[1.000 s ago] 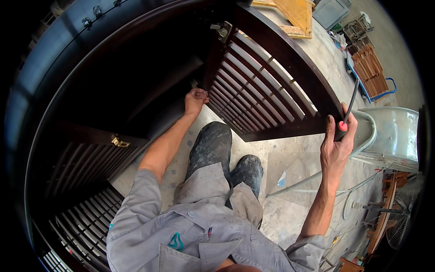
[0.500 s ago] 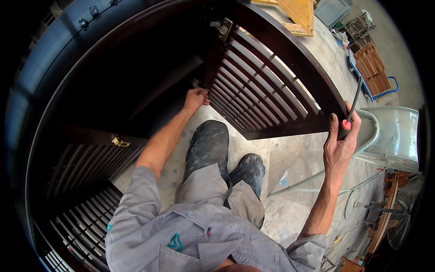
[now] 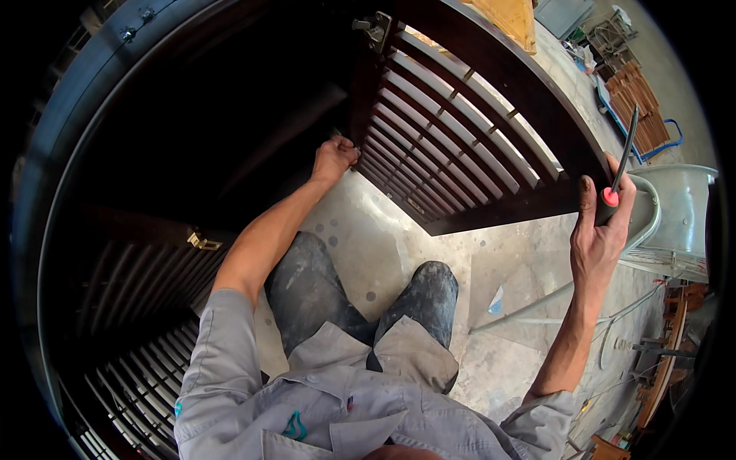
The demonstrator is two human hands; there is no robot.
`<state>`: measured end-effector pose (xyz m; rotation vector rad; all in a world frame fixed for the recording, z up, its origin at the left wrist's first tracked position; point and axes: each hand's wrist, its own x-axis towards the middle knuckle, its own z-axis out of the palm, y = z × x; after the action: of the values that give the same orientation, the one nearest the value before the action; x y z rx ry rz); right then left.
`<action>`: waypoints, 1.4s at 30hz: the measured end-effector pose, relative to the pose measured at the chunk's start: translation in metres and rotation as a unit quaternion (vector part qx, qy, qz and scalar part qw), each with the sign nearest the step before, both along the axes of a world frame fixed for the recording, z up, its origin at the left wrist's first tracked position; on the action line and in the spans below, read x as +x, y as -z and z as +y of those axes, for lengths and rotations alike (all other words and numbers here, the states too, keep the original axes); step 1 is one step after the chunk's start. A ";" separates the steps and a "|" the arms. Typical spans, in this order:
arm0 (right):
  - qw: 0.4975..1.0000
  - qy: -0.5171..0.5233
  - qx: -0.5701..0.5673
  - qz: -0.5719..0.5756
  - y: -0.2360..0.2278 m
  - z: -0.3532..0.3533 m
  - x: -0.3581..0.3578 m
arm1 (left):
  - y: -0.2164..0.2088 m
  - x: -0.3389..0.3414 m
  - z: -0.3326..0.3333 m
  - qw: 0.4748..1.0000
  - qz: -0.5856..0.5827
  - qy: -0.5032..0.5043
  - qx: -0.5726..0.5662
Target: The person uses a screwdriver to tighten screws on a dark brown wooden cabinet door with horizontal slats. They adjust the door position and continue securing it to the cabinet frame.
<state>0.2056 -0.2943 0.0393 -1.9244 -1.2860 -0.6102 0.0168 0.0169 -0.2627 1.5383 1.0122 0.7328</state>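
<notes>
A dark brown slatted cabinet door [image 3: 460, 130] stands swung out from a dark cabinet. One metal hinge [image 3: 374, 32] shows at its top. My left hand [image 3: 334, 159] is closed in a pinch by the door's inner edge, next to another small metal hinge [image 3: 336, 133]; what lies between the fingertips is hidden. At the door's outer corner, my right hand [image 3: 598, 241] rests with fingers behind the edge. It also grips a screwdriver [image 3: 609, 201] with a red and black handle, its shaft pointing up.
On the left, a second slatted door [image 3: 138, 276] carries a brass-coloured hinge [image 3: 203, 241]. A round metal drum [image 3: 675, 211] stands at the right, near pale tubes on the floor. Beyond it, a blue trolley [image 3: 652, 150] bears stacked wooden pieces [image 3: 635, 100].
The door's outer end and my right hand with the screwdriver have shifted right. My left hand has moved slightly up to the lower hinge. My legs have moved apart.
</notes>
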 end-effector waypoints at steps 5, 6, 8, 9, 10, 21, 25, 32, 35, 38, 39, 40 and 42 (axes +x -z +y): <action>1.000 -0.001 -0.012 0.001 -0.001 0.002 0.000 | 0.009 0.005 0.000 0.999 -0.009 -0.035 -0.005; 1.000 0.001 -0.013 0.004 0.000 0.001 0.000 | 0.009 0.005 0.000 0.999 -0.010 -0.039 -0.003; 0.999 0.022 -0.025 0.021 -0.003 -0.002 -0.002 | 0.000 0.008 -0.009 0.997 -0.057 -0.026 -0.044; 0.999 0.034 -0.030 0.025 -0.004 -0.003 -0.003 | -0.002 0.010 -0.012 0.994 -0.079 -0.019 -0.066; 0.998 0.042 -0.031 0.031 -0.005 -0.003 -0.004 | -0.001 0.010 -0.013 0.990 -0.102 -0.023 -0.090; 0.994 0.003 -0.046 0.100 -0.007 0.010 0.002 | 0.023 -0.017 0.006 0.926 -0.191 -0.038 -0.325; 0.988 -0.007 -0.035 0.147 -0.001 -0.024 0.014 | 0.019 0.012 -0.008 0.934 -0.229 0.010 -0.275; 0.998 0.000 -0.055 -0.006 -0.004 -0.008 0.024 | 0.015 0.010 -0.029 0.974 -0.173 -0.075 -0.124; 0.988 -0.023 0.041 -0.145 0.010 -0.017 0.042 | 0.003 0.021 -0.032 0.994 -0.079 -0.067 -0.043; 0.989 -0.014 -0.008 -0.146 -0.004 -0.012 0.029 | -0.003 0.016 -0.034 0.993 0.050 -0.073 0.073; 0.995 -0.038 0.022 -0.095 -0.005 -0.007 0.024 | -0.001 0.017 -0.034 0.987 0.087 -0.077 0.112; 0.996 -0.046 0.017 -0.068 -0.004 -0.006 0.025 | -0.002 0.016 -0.031 0.994 0.058 -0.082 0.043; 0.998 -0.058 0.004 -0.016 -0.003 -0.007 0.027 | -0.003 0.016 -0.026 0.992 -0.004 -0.084 -0.095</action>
<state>0.2326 -0.3015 0.0420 -1.8260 -1.4009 -0.5884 0.0329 -0.0090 -0.2598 1.2962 1.1807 0.7358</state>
